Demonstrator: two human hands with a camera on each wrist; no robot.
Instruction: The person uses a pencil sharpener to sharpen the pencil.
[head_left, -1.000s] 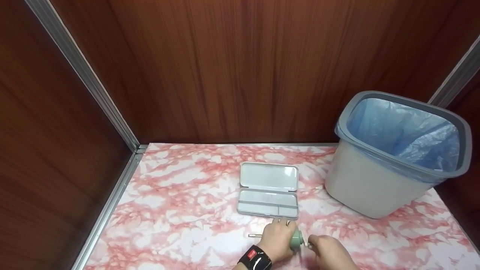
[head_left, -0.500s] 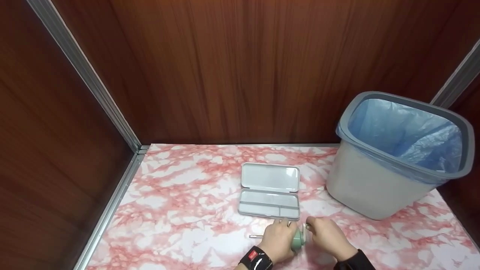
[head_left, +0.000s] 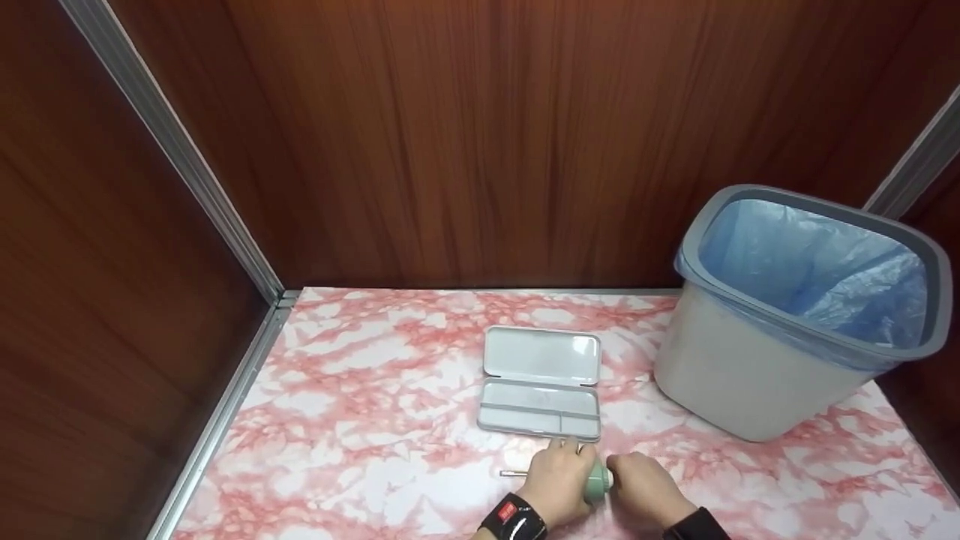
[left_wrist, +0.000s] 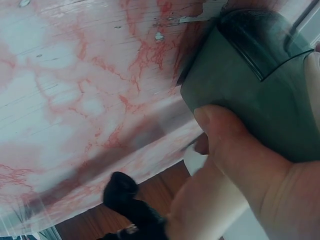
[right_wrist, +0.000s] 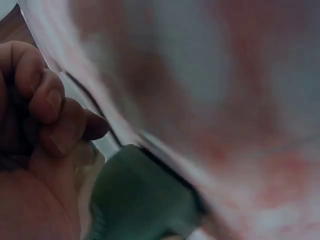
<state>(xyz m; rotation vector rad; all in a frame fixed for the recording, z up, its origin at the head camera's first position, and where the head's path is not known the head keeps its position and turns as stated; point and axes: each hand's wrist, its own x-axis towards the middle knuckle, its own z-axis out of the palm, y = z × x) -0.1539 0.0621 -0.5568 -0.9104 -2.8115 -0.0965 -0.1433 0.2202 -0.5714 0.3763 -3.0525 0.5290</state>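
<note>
Left grip (head_left: 556,484): we see bare fingers and a bare back of the hand.
Left wristband (head_left: 526,516): we find it broad and black, with a glossy patch catching white glints.
Red tag (head_left: 507,511): we note a small square on that band, its pale marking too small for us to read.
Right grip (head_left: 646,487): we see it bare too, with short fingernails (right_wrist: 53,98).
Right wristwear (head_left: 697,526): we see black, with a rounded black piece (left_wrist: 120,186) jutting out.

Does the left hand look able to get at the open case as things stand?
Probably yes, once freed: the case lies just beyond the left hand with nothing visible blocking the way, but that hand is gripping the green sharpener.
</note>
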